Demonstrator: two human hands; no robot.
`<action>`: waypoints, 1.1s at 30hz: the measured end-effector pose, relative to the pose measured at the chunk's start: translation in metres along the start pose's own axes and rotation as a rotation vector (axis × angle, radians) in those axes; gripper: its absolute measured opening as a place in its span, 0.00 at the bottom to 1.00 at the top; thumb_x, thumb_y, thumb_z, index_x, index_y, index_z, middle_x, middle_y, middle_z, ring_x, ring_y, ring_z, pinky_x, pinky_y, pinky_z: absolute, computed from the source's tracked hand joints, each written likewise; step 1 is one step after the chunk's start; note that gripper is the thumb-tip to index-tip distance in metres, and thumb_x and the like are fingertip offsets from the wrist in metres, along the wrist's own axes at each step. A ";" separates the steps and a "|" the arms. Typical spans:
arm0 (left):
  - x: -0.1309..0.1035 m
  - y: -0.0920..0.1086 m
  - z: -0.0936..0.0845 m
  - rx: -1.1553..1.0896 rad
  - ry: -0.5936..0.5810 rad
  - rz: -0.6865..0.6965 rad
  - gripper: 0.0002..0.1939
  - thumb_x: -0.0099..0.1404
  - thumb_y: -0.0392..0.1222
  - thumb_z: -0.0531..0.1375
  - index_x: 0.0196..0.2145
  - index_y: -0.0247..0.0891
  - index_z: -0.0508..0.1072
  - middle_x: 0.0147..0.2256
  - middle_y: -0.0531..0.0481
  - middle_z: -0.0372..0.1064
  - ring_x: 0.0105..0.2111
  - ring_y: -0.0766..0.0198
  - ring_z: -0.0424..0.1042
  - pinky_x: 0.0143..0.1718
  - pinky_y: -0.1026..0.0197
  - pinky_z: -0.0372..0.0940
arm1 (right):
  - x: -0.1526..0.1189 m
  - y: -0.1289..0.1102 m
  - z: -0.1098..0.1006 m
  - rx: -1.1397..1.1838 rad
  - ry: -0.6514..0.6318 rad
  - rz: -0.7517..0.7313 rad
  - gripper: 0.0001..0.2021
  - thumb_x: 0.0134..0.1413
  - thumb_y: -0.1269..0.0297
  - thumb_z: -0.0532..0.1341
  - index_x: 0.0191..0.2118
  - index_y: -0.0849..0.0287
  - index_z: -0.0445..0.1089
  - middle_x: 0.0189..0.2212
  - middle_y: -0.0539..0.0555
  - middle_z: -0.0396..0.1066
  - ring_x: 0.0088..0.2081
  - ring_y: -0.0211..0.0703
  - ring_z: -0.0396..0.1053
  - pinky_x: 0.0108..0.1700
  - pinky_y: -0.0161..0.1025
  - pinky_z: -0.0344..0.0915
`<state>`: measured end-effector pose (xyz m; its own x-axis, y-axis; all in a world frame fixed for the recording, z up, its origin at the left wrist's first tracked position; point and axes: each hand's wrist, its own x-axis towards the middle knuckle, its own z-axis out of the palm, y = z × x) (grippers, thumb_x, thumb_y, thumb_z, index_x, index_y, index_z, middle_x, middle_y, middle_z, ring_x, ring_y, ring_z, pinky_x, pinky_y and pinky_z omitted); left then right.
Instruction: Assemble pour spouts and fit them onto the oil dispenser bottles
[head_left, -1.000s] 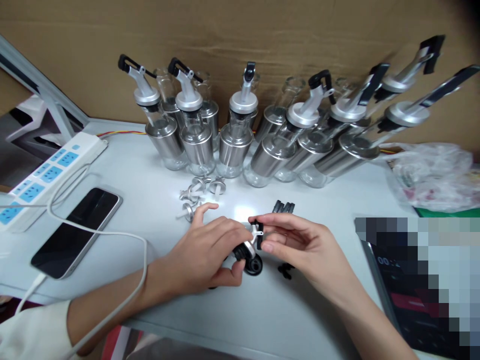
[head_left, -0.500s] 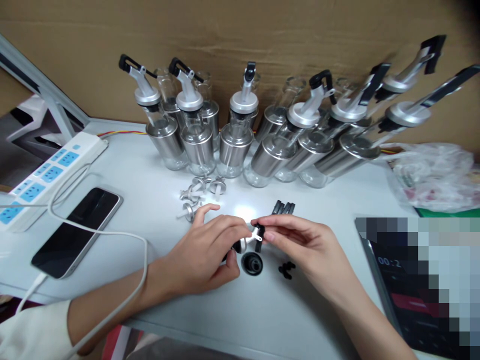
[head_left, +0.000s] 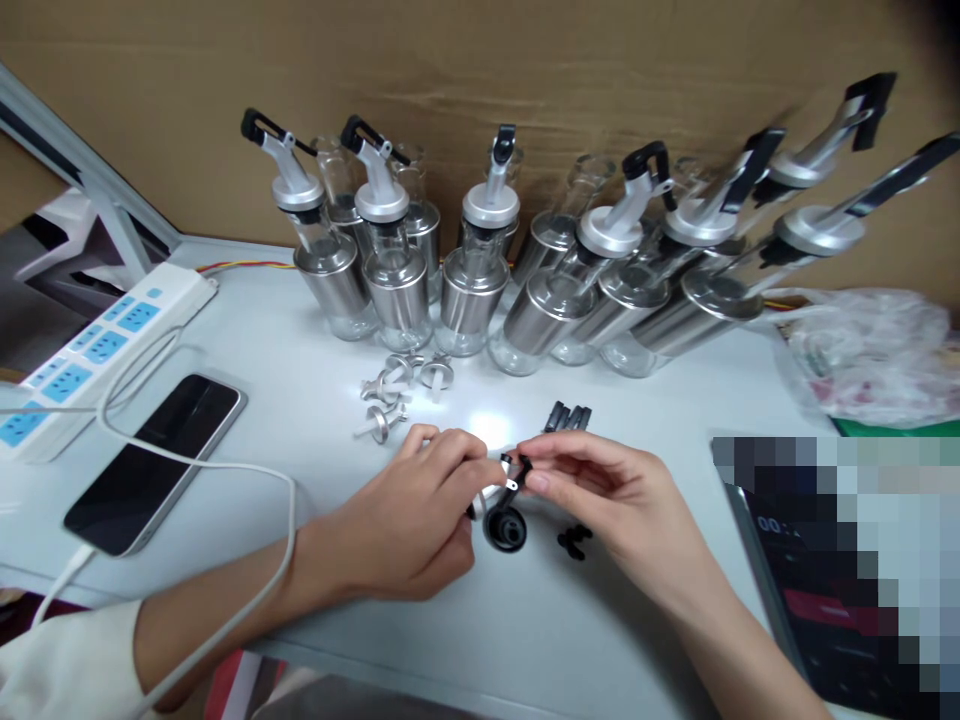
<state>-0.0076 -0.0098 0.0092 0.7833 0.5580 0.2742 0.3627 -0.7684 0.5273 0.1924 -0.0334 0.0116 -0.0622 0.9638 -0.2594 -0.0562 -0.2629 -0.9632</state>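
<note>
My left hand (head_left: 409, 515) is closed around a small silver pour spout (head_left: 490, 498), tilted with its tip toward the right; the fingers cover much of it. Thumb and fingertips of my right hand (head_left: 622, 490) pinch a black flip lever (head_left: 513, 490) at the spout's tip. I cannot tell whether the lever is attached. Just below lies a round black stopper (head_left: 507, 530) with a ringed inside. Small black pieces (head_left: 575, 542) rest by my right wrist, and several black levers (head_left: 567, 417) lie beyond my right fingers. Loose silver spouts (head_left: 380, 424) are beyond my left hand.
Glass bottles (head_left: 472, 300) with steel sleeves stand along the cardboard at the back, several topped with spouts. At left are a phone (head_left: 154, 465), a power strip (head_left: 97, 350) and a white cable (head_left: 289, 530). A plastic bag (head_left: 877, 350) and a partly blurred screen (head_left: 802, 560) sit at right.
The black lever has swung from hanging nearly straight down to a slant beside the spout's tip. My left fingers have curled in more, with the thumb now tucked out of sight.
</note>
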 end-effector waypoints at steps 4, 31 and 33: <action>0.001 0.000 -0.001 -0.021 0.028 0.045 0.17 0.54 0.29 0.47 0.43 0.35 0.59 0.36 0.45 0.63 0.39 0.58 0.62 0.38 0.55 0.57 | 0.001 0.000 0.000 0.006 -0.002 0.020 0.08 0.40 0.66 0.71 0.31 0.57 0.77 0.28 0.52 0.78 0.29 0.37 0.76 0.34 0.31 0.74; -0.001 -0.004 0.009 0.011 -0.042 0.044 0.06 0.69 0.41 0.52 0.34 0.37 0.64 0.31 0.51 0.65 0.32 0.64 0.63 0.38 0.60 0.57 | -0.001 -0.004 0.000 -0.157 -0.138 0.000 0.07 0.47 0.60 0.66 0.30 0.58 0.76 0.23 0.51 0.73 0.26 0.37 0.70 0.30 0.33 0.69; -0.001 -0.004 0.009 0.033 -0.023 0.064 0.07 0.69 0.41 0.52 0.35 0.37 0.63 0.31 0.52 0.65 0.32 0.65 0.63 0.38 0.60 0.57 | -0.001 -0.003 0.000 -0.161 -0.155 -0.005 0.06 0.48 0.61 0.65 0.31 0.58 0.76 0.23 0.51 0.73 0.26 0.37 0.70 0.31 0.33 0.69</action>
<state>-0.0056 -0.0099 -0.0007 0.8167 0.4999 0.2881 0.3271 -0.8125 0.4826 0.1930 -0.0335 0.0152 -0.2158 0.9433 -0.2524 0.1016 -0.2354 -0.9666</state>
